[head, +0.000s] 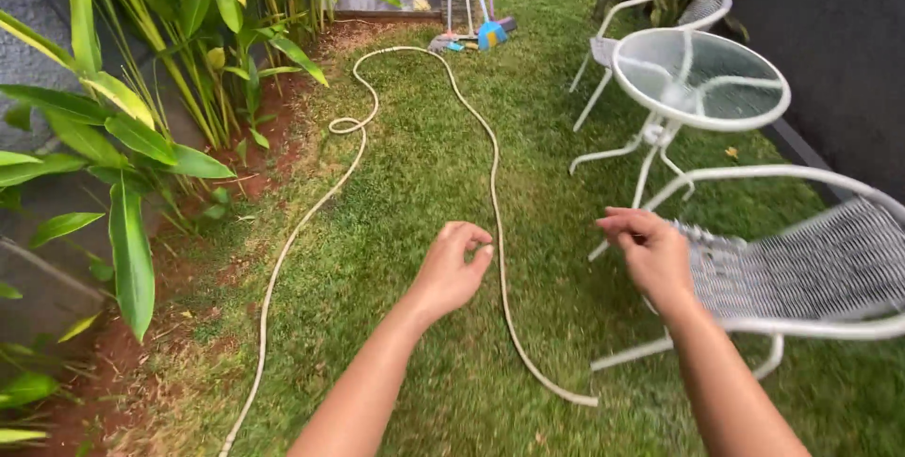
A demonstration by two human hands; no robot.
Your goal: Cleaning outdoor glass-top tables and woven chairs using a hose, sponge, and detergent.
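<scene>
My left hand (452, 264) reaches out over the grass with its fingers curled loosely, thumb and forefinger nearly touching, and holds nothing. It hangs just left of a pale garden hose (493, 184) that snakes along the lawn. My right hand (650, 250) is also raised, fingers bent and pinched together, empty. It hovers over the near edge of a white wire-mesh chair (801, 269).
A round glass-top table (699, 75) on white legs stands at the right, with a second white chair (660, 14) behind it. Leafy plants (141, 118) in a red-soil bed line the left. Brooms (476, 28) lean at the far end. A dark wall (830, 42) runs along the right.
</scene>
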